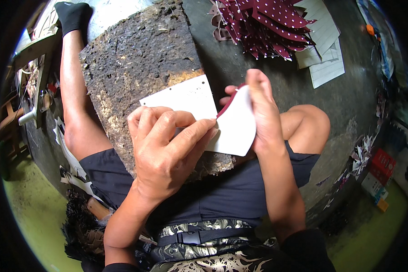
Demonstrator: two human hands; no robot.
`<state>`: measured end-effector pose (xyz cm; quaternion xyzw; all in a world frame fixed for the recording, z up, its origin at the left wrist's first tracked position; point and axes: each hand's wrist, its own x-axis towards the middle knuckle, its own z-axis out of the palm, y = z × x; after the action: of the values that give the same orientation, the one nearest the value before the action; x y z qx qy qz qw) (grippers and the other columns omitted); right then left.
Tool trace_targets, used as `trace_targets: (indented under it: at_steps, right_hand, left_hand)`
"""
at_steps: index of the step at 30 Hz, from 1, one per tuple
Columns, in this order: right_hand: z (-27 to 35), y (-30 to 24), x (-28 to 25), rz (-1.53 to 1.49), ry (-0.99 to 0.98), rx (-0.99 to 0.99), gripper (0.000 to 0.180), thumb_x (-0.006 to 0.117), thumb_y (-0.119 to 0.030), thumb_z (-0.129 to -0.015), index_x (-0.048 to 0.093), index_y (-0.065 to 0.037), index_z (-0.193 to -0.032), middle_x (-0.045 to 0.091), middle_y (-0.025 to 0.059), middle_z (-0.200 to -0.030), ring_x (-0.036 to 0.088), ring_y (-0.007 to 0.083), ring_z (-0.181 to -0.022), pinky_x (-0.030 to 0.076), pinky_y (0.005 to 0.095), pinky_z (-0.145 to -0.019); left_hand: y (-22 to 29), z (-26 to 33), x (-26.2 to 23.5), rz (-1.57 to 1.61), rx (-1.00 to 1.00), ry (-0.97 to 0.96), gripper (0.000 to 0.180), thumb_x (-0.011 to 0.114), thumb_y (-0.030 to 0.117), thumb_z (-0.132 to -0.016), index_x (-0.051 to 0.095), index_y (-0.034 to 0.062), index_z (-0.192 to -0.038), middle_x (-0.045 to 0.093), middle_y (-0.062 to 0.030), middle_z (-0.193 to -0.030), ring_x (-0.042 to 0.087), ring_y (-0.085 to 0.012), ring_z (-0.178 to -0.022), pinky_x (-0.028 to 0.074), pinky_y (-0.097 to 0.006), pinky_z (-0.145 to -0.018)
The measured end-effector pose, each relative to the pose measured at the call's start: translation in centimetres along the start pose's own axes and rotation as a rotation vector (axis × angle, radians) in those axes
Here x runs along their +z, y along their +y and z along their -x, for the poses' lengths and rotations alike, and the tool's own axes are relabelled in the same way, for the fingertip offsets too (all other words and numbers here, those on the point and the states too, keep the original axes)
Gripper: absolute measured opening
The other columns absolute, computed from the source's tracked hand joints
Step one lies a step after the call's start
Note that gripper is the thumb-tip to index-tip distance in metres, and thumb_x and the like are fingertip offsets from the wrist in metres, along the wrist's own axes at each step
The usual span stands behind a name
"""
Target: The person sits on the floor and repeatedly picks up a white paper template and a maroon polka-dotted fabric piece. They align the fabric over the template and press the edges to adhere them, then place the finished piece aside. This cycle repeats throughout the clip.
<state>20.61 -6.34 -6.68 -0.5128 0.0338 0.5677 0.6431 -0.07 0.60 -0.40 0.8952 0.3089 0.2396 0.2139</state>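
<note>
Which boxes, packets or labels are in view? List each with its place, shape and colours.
Red box: far right on the floor, flat rectangle, red with pale marks.
White box: just below the red one, rectangular, white with red.
Small orange packet: below those, by the green floor, blocky, orange-yellow.
No screens or signs show.

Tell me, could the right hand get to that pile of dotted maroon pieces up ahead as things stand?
Probably not yet: the right hand is gripping a white curved piece, though the floor toward the dotted maroon pile looks unobstructed.
</note>
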Motion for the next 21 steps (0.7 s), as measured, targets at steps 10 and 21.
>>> trace_targets:
  at_steps: [10,21]
  right_hand:
    - [4.2,0.6,3.0,0.169,-0.08,-0.264,0.098,0.085,0.008,-0.099,0.027,-0.014,-0.175,0.078,0.0177,-0.12,0.078,0.0184,-0.105,0.067,0.0349,-0.094]
    - [2.2,-0.2,1.9,0.371,-0.125,-0.308,0.085,0.089,0.002,-0.099,0.039,-0.012,-0.166,0.078,0.0096,-0.108,0.076,0.0125,-0.097,0.064,0.0278,-0.084]
  left_hand:
    - [0.2,-0.1,-0.1,0.004,-0.01,0.009,0.029,0.098,0.019,-0.083,0.086,0.0197,-0.109,0.07,0.0053,-0.099,0.065,-0.0202,-0.093,0.044,-0.043,-0.092]
    - [-0.3,-0.2,-0.8,0.018,0.024,-0.047,0.032,0.098,0.021,-0.081,0.089,0.0215,-0.112,0.07,0.005,-0.101,0.065,-0.0205,-0.095,0.046,-0.043,-0.091]
